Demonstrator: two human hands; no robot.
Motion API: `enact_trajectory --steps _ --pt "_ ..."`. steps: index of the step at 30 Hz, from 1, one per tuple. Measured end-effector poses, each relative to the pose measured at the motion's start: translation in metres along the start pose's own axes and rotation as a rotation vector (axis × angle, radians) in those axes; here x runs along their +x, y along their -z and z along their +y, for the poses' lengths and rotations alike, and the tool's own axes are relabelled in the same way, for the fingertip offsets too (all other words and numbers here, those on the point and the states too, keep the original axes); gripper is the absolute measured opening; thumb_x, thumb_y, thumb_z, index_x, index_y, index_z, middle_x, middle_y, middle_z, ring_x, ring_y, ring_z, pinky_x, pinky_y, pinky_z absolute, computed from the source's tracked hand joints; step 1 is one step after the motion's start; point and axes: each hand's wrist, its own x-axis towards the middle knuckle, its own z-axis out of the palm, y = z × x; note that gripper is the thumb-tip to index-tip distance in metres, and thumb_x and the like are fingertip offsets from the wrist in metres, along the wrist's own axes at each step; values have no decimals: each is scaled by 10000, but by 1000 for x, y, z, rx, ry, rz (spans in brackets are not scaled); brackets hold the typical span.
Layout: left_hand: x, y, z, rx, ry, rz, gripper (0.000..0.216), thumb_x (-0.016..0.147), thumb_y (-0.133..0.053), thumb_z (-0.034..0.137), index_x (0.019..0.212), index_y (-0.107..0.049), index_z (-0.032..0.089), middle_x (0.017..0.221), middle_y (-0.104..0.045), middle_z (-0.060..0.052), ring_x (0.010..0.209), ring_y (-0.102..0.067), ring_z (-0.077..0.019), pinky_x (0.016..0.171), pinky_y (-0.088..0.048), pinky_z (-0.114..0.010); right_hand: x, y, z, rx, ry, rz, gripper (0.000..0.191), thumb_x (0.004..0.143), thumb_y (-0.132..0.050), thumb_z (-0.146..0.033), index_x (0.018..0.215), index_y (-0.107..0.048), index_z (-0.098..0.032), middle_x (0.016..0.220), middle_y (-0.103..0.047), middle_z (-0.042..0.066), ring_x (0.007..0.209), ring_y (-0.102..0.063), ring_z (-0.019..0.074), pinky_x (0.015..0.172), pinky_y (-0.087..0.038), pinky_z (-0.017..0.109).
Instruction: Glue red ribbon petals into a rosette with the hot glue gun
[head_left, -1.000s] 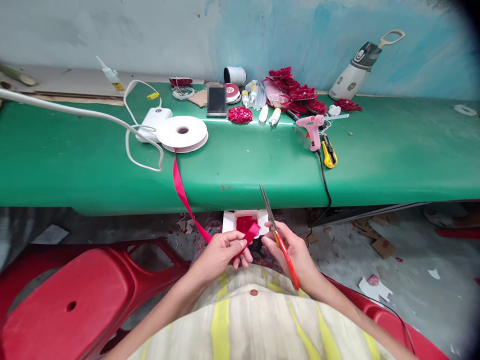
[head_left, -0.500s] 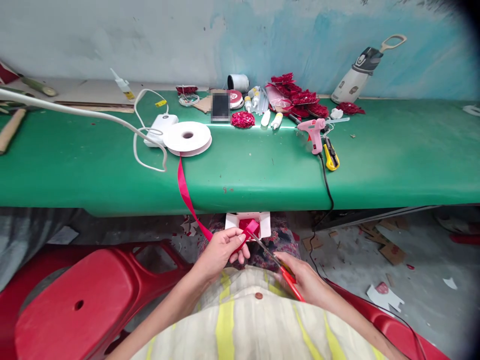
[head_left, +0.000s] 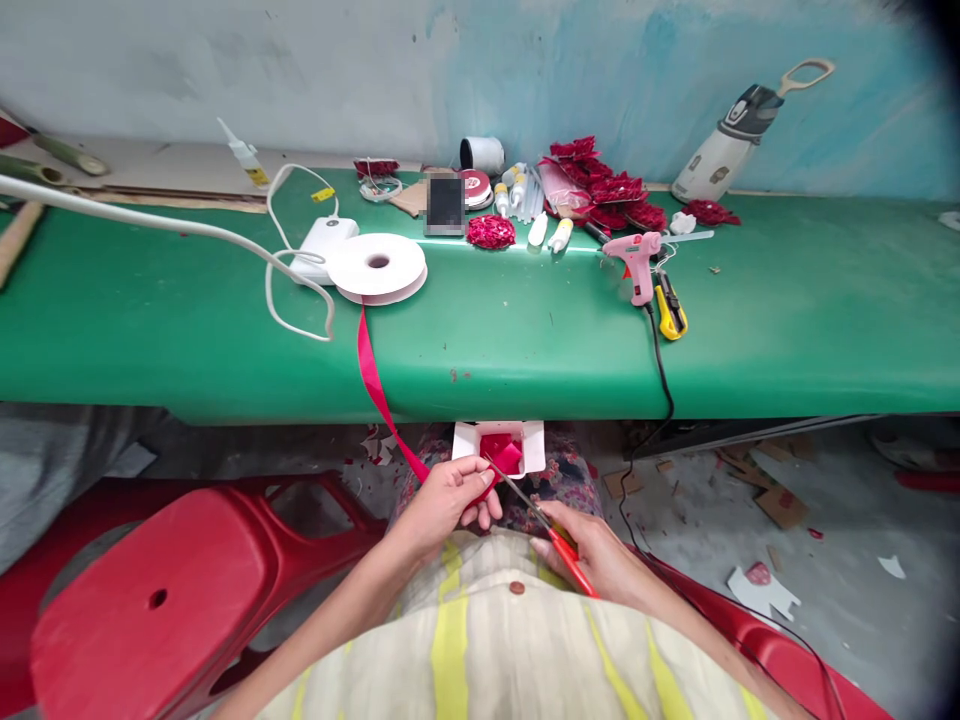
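Note:
My left hand point(head_left: 457, 495) pinches a red ribbon point(head_left: 377, 390) close to its end. The ribbon runs up over the table edge to a white spool point(head_left: 376, 268) lying flat on the table. In my right hand point(head_left: 581, 540) is a pair of scissors point(head_left: 571, 568) with red handles, its blades pointing at the ribbon beside my left fingertips. Just beyond the hands, a small white box point(head_left: 534, 447) rests on the lap, with red ribbon pieces point(head_left: 501, 453) inside it.
On the green table point(head_left: 510, 350) lie a pink glue gun point(head_left: 634, 262), a yellow cutter knife point(head_left: 672, 308) and a white power bank point(head_left: 324, 250) with its cable. Red bundles point(head_left: 600, 185) and glue bottles line the back. Red stools point(head_left: 150, 600) flank the seat.
The ribbon's end beyond my left fingers is gone from the hand, and a red piece now lies in the box. The scissors have shifted slightly left, toward my left fingertips.

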Motion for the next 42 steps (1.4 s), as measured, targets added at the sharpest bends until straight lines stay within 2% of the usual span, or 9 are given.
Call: enact_trajectory --steps 12,19,22,26,30,33,36,39,42 --pt "-1 1 -3 0 14 -9 301 832 -612 415 722 -539 144 623 -672 -44 430 -479 -55 436 -237 -186 -2 -3 1 -34 -34 1 287 911 -491 -365 1112 -590 -186 820 -645 17 671 -571 147 631 -417 227" --pt "2 3 -3 6 29 -3 287 832 -609 393 724 -535 138 625 -675 -54 441 -493 -56 432 -233 -178 -5 2 -7 -74 -82 13 212 901 -490 -341 923 -632 -184 640 -575 -22 544 -487 118 533 -330 216" --pt "5 5 -4 13 46 9 273 825 -611 388 737 -542 139 613 -668 -49 436 -490 -58 424 -228 -178 -2 2 -7 -100 -114 23 213 887 -489 -334 903 -639 -183 618 -563 -20 542 -489 124 529 -320 221" --pt "10 7 -7 38 58 17 259 830 -594 369 724 -532 141 608 -663 -46 433 -480 -59 418 -224 -182 2 2 -2 -109 -174 57 203 861 -505 -332 926 -641 -197 665 -602 -2 604 -548 156 574 -366 233" --pt "11 11 -9 33 42 21 154 843 -544 252 750 -548 130 640 -669 -49 463 -481 -56 456 -278 -184 2 3 5 -58 -174 65 195 861 -493 -290 980 -624 -207 680 -609 -10 606 -558 156 589 -378 239" --pt "7 14 -9 -5 11 -32 128 863 -532 232 881 -580 114 712 -683 -65 530 -530 -74 509 -339 -196 0 1 12 22 -123 66 213 862 -500 -271 1029 -614 -205 725 -619 -10 630 -560 150 607 -392 241" --pt "1 14 -6 -49 -7 -111 341 889 -554 304 1174 -507 124 787 -689 -75 610 -602 -118 547 -382 -222 0 -3 14 120 -83 116 280 872 -524 -292 1128 -594 -203 761 -617 -6 644 -552 144 608 -402 242" --pt "-5 9 0 -62 -6 -197 513 898 -557 341 1336 -375 143 826 -685 -78 643 -639 -146 545 -389 -233 4 -6 3 298 -59 188 338 890 -537 -341 1196 -550 -198 745 -601 -10 634 -549 138 596 -414 242" --pt "-11 2 8 -25 6 -297 550 905 -548 359 1374 -347 153 835 -681 -73 649 -649 -151 532 -386 -231 14 -7 -18 515 -5 278 359 883 -570 -348 1208 -525 -202 786 -611 -1 700 -589 146 661 -458 256"
